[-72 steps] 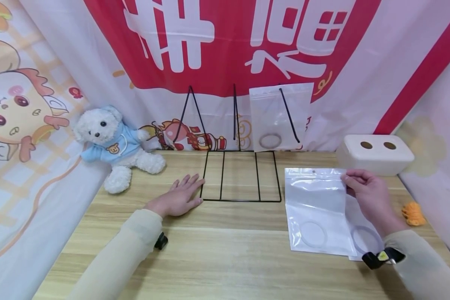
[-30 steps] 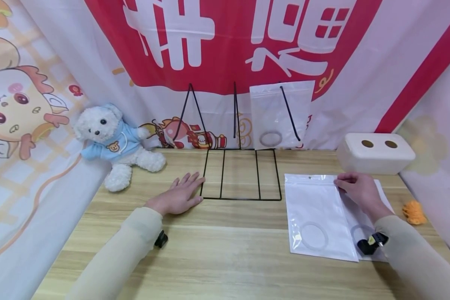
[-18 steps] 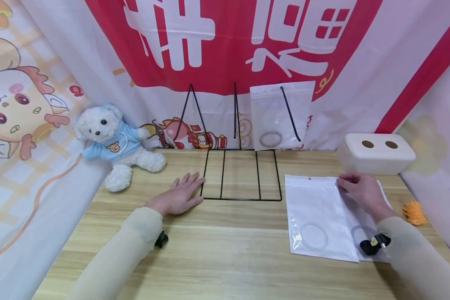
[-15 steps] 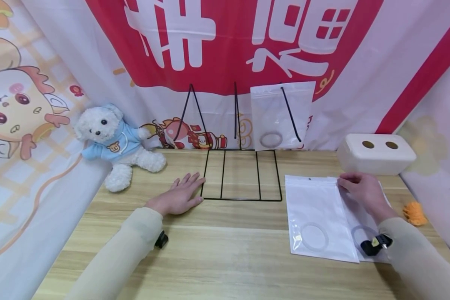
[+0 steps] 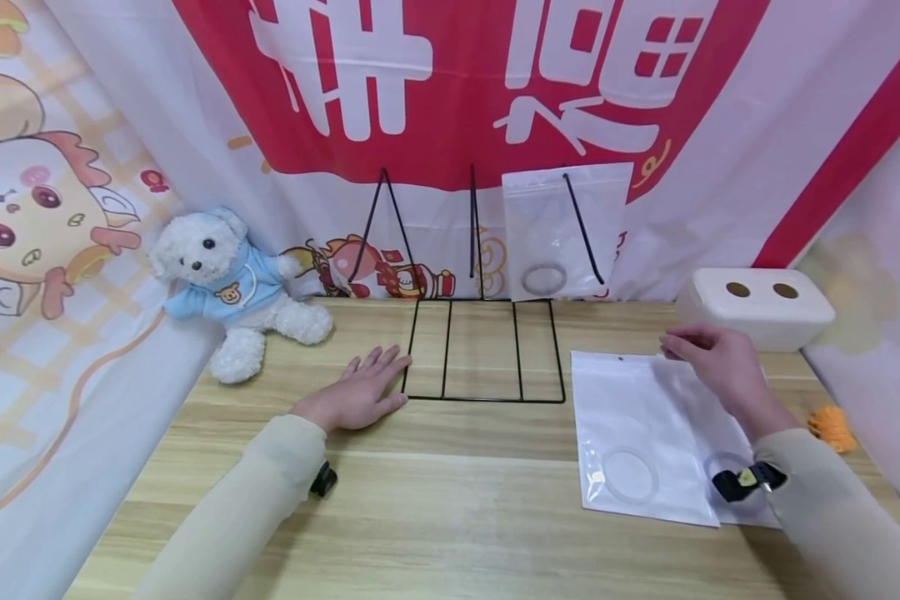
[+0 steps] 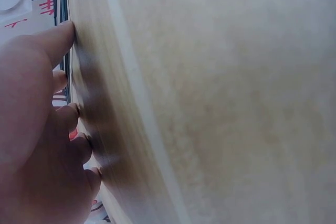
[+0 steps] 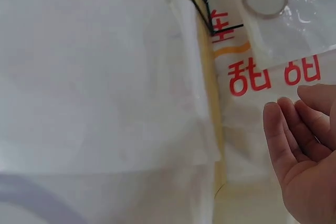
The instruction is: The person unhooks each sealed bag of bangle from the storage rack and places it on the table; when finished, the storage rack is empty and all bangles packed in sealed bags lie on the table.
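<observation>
My left hand (image 5: 352, 396) lies flat on the wooden table with its fingers spread, fingertips at the left side of a black wire display rack (image 5: 483, 400). In the left wrist view, the fingertips of the left hand (image 6: 37, 108) press on the tabletop. A white zip-lock bag (image 5: 622, 408) with a ring-shaped thing inside lies at the right, partly over a second such bag (image 5: 712, 425). Just above their top edges is my right hand (image 5: 723, 371), its fingers loosely bent. The right wrist view shows nothing between the fingers of the right hand (image 7: 310, 156).
Another zip-lock bag (image 5: 555, 221) with a ring hangs on the rack's right hook; its left and middle hooks carry nothing. A white plush bear (image 5: 232, 292) sits at the left. Behind the bags stands a white box (image 5: 757, 321) with two holes. An orange item (image 5: 832, 429) lies far right.
Earlier my right hand pinched the zip-lock bag's top corner and set it down over the second bag. Now it has let go and risen slightly. The left hand stays put.
</observation>
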Tool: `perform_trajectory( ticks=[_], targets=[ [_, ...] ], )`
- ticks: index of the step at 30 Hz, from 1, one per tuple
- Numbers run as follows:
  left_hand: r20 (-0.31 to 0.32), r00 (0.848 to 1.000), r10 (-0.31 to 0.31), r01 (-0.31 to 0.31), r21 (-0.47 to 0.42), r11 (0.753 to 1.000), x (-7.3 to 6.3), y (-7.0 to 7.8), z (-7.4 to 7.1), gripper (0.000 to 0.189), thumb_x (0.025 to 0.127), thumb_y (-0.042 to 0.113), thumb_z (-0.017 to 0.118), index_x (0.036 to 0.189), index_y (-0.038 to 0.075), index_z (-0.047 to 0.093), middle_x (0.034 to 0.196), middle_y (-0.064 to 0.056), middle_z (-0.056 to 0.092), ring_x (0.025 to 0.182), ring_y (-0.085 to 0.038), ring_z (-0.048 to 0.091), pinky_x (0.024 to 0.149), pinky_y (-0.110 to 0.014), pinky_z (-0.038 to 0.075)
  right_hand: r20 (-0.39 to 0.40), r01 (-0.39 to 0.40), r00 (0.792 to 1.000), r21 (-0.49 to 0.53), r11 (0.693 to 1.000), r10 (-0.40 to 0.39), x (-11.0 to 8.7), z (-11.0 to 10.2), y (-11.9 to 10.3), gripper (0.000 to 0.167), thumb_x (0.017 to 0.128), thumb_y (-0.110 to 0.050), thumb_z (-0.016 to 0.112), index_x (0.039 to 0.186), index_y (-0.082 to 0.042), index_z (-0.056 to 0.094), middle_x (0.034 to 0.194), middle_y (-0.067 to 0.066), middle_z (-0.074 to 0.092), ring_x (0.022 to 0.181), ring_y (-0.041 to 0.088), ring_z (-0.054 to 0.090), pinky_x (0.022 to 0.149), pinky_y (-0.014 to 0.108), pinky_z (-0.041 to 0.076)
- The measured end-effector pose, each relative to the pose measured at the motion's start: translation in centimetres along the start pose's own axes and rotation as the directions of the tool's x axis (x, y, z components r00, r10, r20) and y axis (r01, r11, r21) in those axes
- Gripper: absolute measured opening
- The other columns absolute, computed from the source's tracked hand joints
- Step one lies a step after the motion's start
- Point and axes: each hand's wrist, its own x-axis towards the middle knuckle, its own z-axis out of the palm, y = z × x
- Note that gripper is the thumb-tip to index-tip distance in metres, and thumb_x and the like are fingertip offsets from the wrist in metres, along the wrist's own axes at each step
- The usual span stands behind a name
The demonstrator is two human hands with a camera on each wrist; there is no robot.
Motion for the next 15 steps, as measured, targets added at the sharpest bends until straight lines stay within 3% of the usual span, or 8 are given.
perform_trajectory(
  ticks=[6,10,15],
  targets=[
    [0.004,1.000,0.000,0.000,-0.002,1.000,0.1,-0.1,0.0,0.073,0.115,0.046,0.046,0.175,0.016,0.018,0.183,-0.016,0.006,0.169,-0.046,0.002,0.134,-0.071,0.002,-0.041,0.035,0.999,0.057,0.998,-0.033,0.0,-0.2,-1.9,0.056,0.107,-0.050,0.064,0.148,-0.012,0.064,0.136,0.013,0.072,0.105,0.007,0.073,0.084,0.010,0.059],
    [0.004,1.000,-0.003,0.003,-0.006,1.000,0.2,-0.2,0.1,0.073,0.115,0.046,0.047,0.175,0.017,0.018,0.184,-0.015,0.005,0.169,-0.045,0.002,0.134,-0.071,0.002,-0.080,0.050,0.996,0.091,0.995,-0.042,0.0,-0.4,-3.2,0.059,0.105,-0.054,0.065,0.149,-0.014,0.064,0.136,0.011,0.071,0.098,-0.005,0.070,0.084,0.007,0.057],
    [0.007,1.000,-0.003,0.003,0.002,1.000,0.2,-0.2,0.0,0.073,0.115,0.047,0.046,0.175,0.018,0.018,0.184,-0.014,0.005,0.169,-0.044,0.002,0.134,-0.071,0.002,-0.116,0.055,0.992,0.120,0.991,-0.041,0.2,-0.4,-4.4,0.063,0.102,-0.058,0.066,0.149,-0.017,0.065,0.134,0.007,0.070,0.101,-0.002,0.070,0.085,0.005,0.056]
  ],
)
